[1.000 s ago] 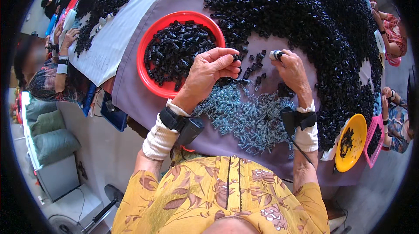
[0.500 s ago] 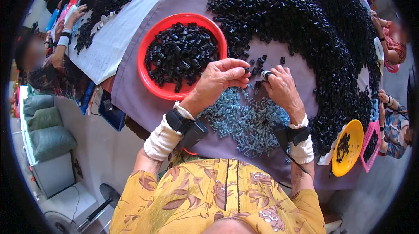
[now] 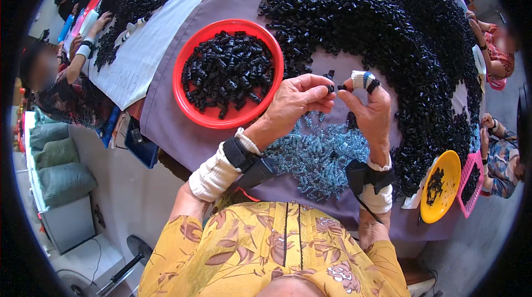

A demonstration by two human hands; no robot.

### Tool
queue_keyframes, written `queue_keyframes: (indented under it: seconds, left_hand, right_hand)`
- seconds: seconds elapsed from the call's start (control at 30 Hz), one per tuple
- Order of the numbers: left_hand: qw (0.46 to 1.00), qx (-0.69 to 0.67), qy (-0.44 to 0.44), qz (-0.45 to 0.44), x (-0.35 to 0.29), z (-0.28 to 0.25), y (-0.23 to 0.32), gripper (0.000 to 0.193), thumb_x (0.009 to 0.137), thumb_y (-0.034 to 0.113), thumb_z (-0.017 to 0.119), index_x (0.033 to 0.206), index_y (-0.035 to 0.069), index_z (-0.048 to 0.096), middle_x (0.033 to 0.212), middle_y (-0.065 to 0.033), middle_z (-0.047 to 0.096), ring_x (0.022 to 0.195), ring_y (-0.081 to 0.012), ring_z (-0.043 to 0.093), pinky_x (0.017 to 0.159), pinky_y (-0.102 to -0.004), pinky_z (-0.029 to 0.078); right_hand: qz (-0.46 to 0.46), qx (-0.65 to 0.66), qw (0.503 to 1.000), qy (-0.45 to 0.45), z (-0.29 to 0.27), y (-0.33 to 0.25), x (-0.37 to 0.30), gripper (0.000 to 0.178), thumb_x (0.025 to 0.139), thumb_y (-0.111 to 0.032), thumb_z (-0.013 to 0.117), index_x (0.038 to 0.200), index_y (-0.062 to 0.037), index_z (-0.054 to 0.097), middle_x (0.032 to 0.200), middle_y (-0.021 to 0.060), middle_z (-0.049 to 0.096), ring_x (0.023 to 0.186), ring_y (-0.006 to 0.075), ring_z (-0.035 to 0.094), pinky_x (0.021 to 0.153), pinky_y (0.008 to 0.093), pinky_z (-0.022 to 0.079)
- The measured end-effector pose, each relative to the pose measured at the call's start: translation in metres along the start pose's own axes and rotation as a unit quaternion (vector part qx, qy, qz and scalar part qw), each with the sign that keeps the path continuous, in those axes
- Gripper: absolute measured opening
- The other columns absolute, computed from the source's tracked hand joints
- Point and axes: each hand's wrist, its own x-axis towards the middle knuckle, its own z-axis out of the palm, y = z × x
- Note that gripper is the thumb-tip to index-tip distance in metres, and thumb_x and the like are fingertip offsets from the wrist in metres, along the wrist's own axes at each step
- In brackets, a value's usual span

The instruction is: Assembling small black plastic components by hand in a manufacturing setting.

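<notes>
My left hand (image 3: 296, 98) is closed in a pinch on a small black plastic piece (image 3: 331, 88), just right of the red basin. Facing it, my right hand (image 3: 372, 111) pinches another small black part (image 3: 341, 87) between thumb and a finger wrapped in striped tape. The two parts are close together; whether they touch I cannot tell. Below my hands spreads a heap of small pale blue springs (image 3: 318, 158). Several loose black pieces lie just beyond my fingertips. The red basin (image 3: 178, 95) holds many black plastic pieces (image 3: 227, 70).
A large heap of black pieces (image 3: 426, 92) curves around the far and right side of the purple tablecloth (image 3: 183, 144). Near the right edge stand a yellow plate (image 3: 453, 186) and a pink basket (image 3: 471, 191). Other people work at the left and right.
My right hand has turned and risen from beside the springs, bringing a black part up to face my left hand's piece. My left hand has shifted slightly right.
</notes>
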Motion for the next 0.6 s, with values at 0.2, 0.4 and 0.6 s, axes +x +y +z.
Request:
queue_keyframes:
  seconds: [0.2,0.4,0.6]
  left_hand:
    - [1.0,-0.003,-0.013,0.01,0.0,0.002,-0.002,0.022,0.091,0.013,0.053,0.107,-0.001,0.056,0.093,-0.0098,0.063,0.081,-0.0169,0.064,0.074,-0.0289,0.055]
    - [1.0,-0.005,-0.008,0.009,-0.001,0.002,-0.002,0.022,0.09,0.012,0.054,0.107,-0.002,0.056,0.093,-0.0095,0.063,0.081,-0.0164,0.064,0.073,-0.0287,0.055]
    - [0.999,0.025,-0.009,0.028,-0.001,0.003,-0.004,0.02,0.089,0.009,0.055,0.105,-0.003,0.057,0.093,-0.0092,0.063,0.081,-0.0154,0.064,0.073,-0.0278,0.054]
  right_hand:
    - [-0.009,-0.01,1.0,0.004,0.009,0.006,-0.002,0.023,0.07,-0.008,0.074,0.088,-0.0038,0.061,0.079,0.0077,0.064,0.071,0.0201,0.064,0.063,0.03,0.049]
    - [-0.015,-0.047,0.999,-0.01,0.009,0.007,-0.004,0.024,0.069,-0.009,0.074,0.088,-0.0037,0.06,0.078,0.008,0.063,0.072,0.0218,0.063,0.061,0.0317,0.049]
    - [-0.11,-0.153,0.982,-0.012,0.004,-0.004,-0.001,0.018,0.074,-0.014,0.069,0.083,-0.0005,0.061,0.076,0.0109,0.06,0.071,0.0275,0.058,0.073,0.0375,0.044]
